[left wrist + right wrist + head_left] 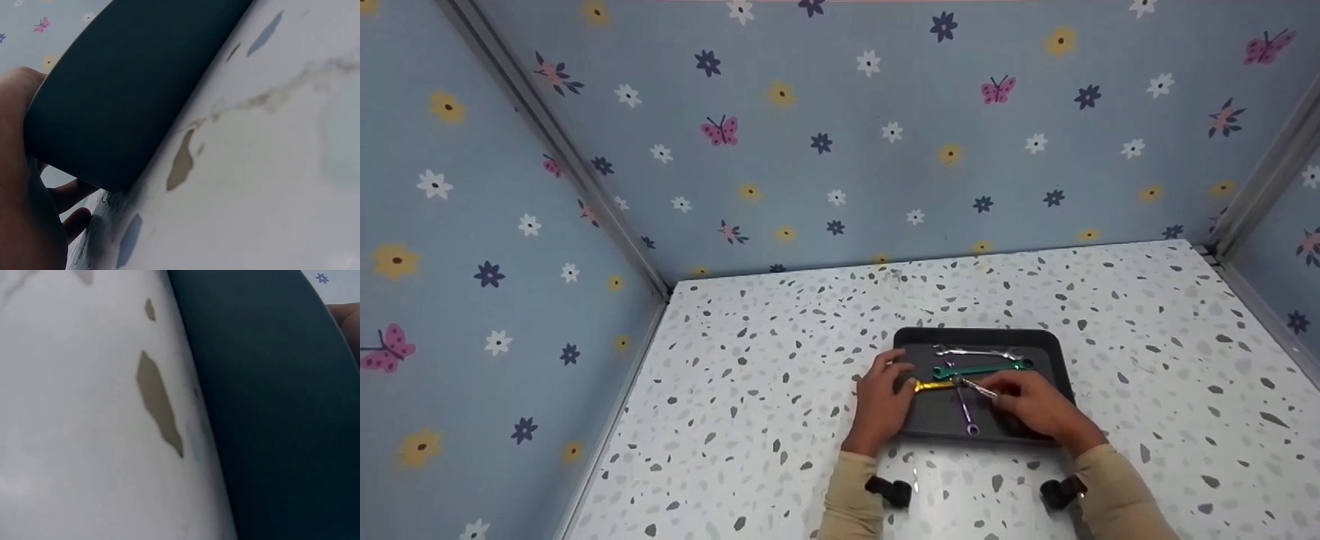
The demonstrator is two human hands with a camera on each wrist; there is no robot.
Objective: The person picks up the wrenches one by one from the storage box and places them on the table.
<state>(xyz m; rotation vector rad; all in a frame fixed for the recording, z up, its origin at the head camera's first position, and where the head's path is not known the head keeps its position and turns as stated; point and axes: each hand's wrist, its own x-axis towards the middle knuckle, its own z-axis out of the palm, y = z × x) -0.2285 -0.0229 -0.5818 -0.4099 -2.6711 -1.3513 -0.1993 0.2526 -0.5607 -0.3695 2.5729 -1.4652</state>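
A dark tray (990,439) holds several combination wrenches. My right hand (1031,401) pinches a small silver wrench (979,388) over its middle, that wrench's head meeting the right end of a yellow wrench (934,385). At the tray's left rim lies my left hand (883,397), its thumb by the yellow wrench's left end and its fingers spread apart. In the left wrist view, fingers (73,194) hang outside the tray corner. Behind these lie a green wrench (979,370) and a longer silver wrench (975,352). A purple wrench (967,412) points toward the front rim.
The tray stands on a white speckled table (750,390). A blue flowered panel (885,172) closes the back, with matching panels at left (472,315) and right. Black wrist mounts (891,491) sit by both sleeves. The tray's wall (270,410) fills much of the right wrist view.
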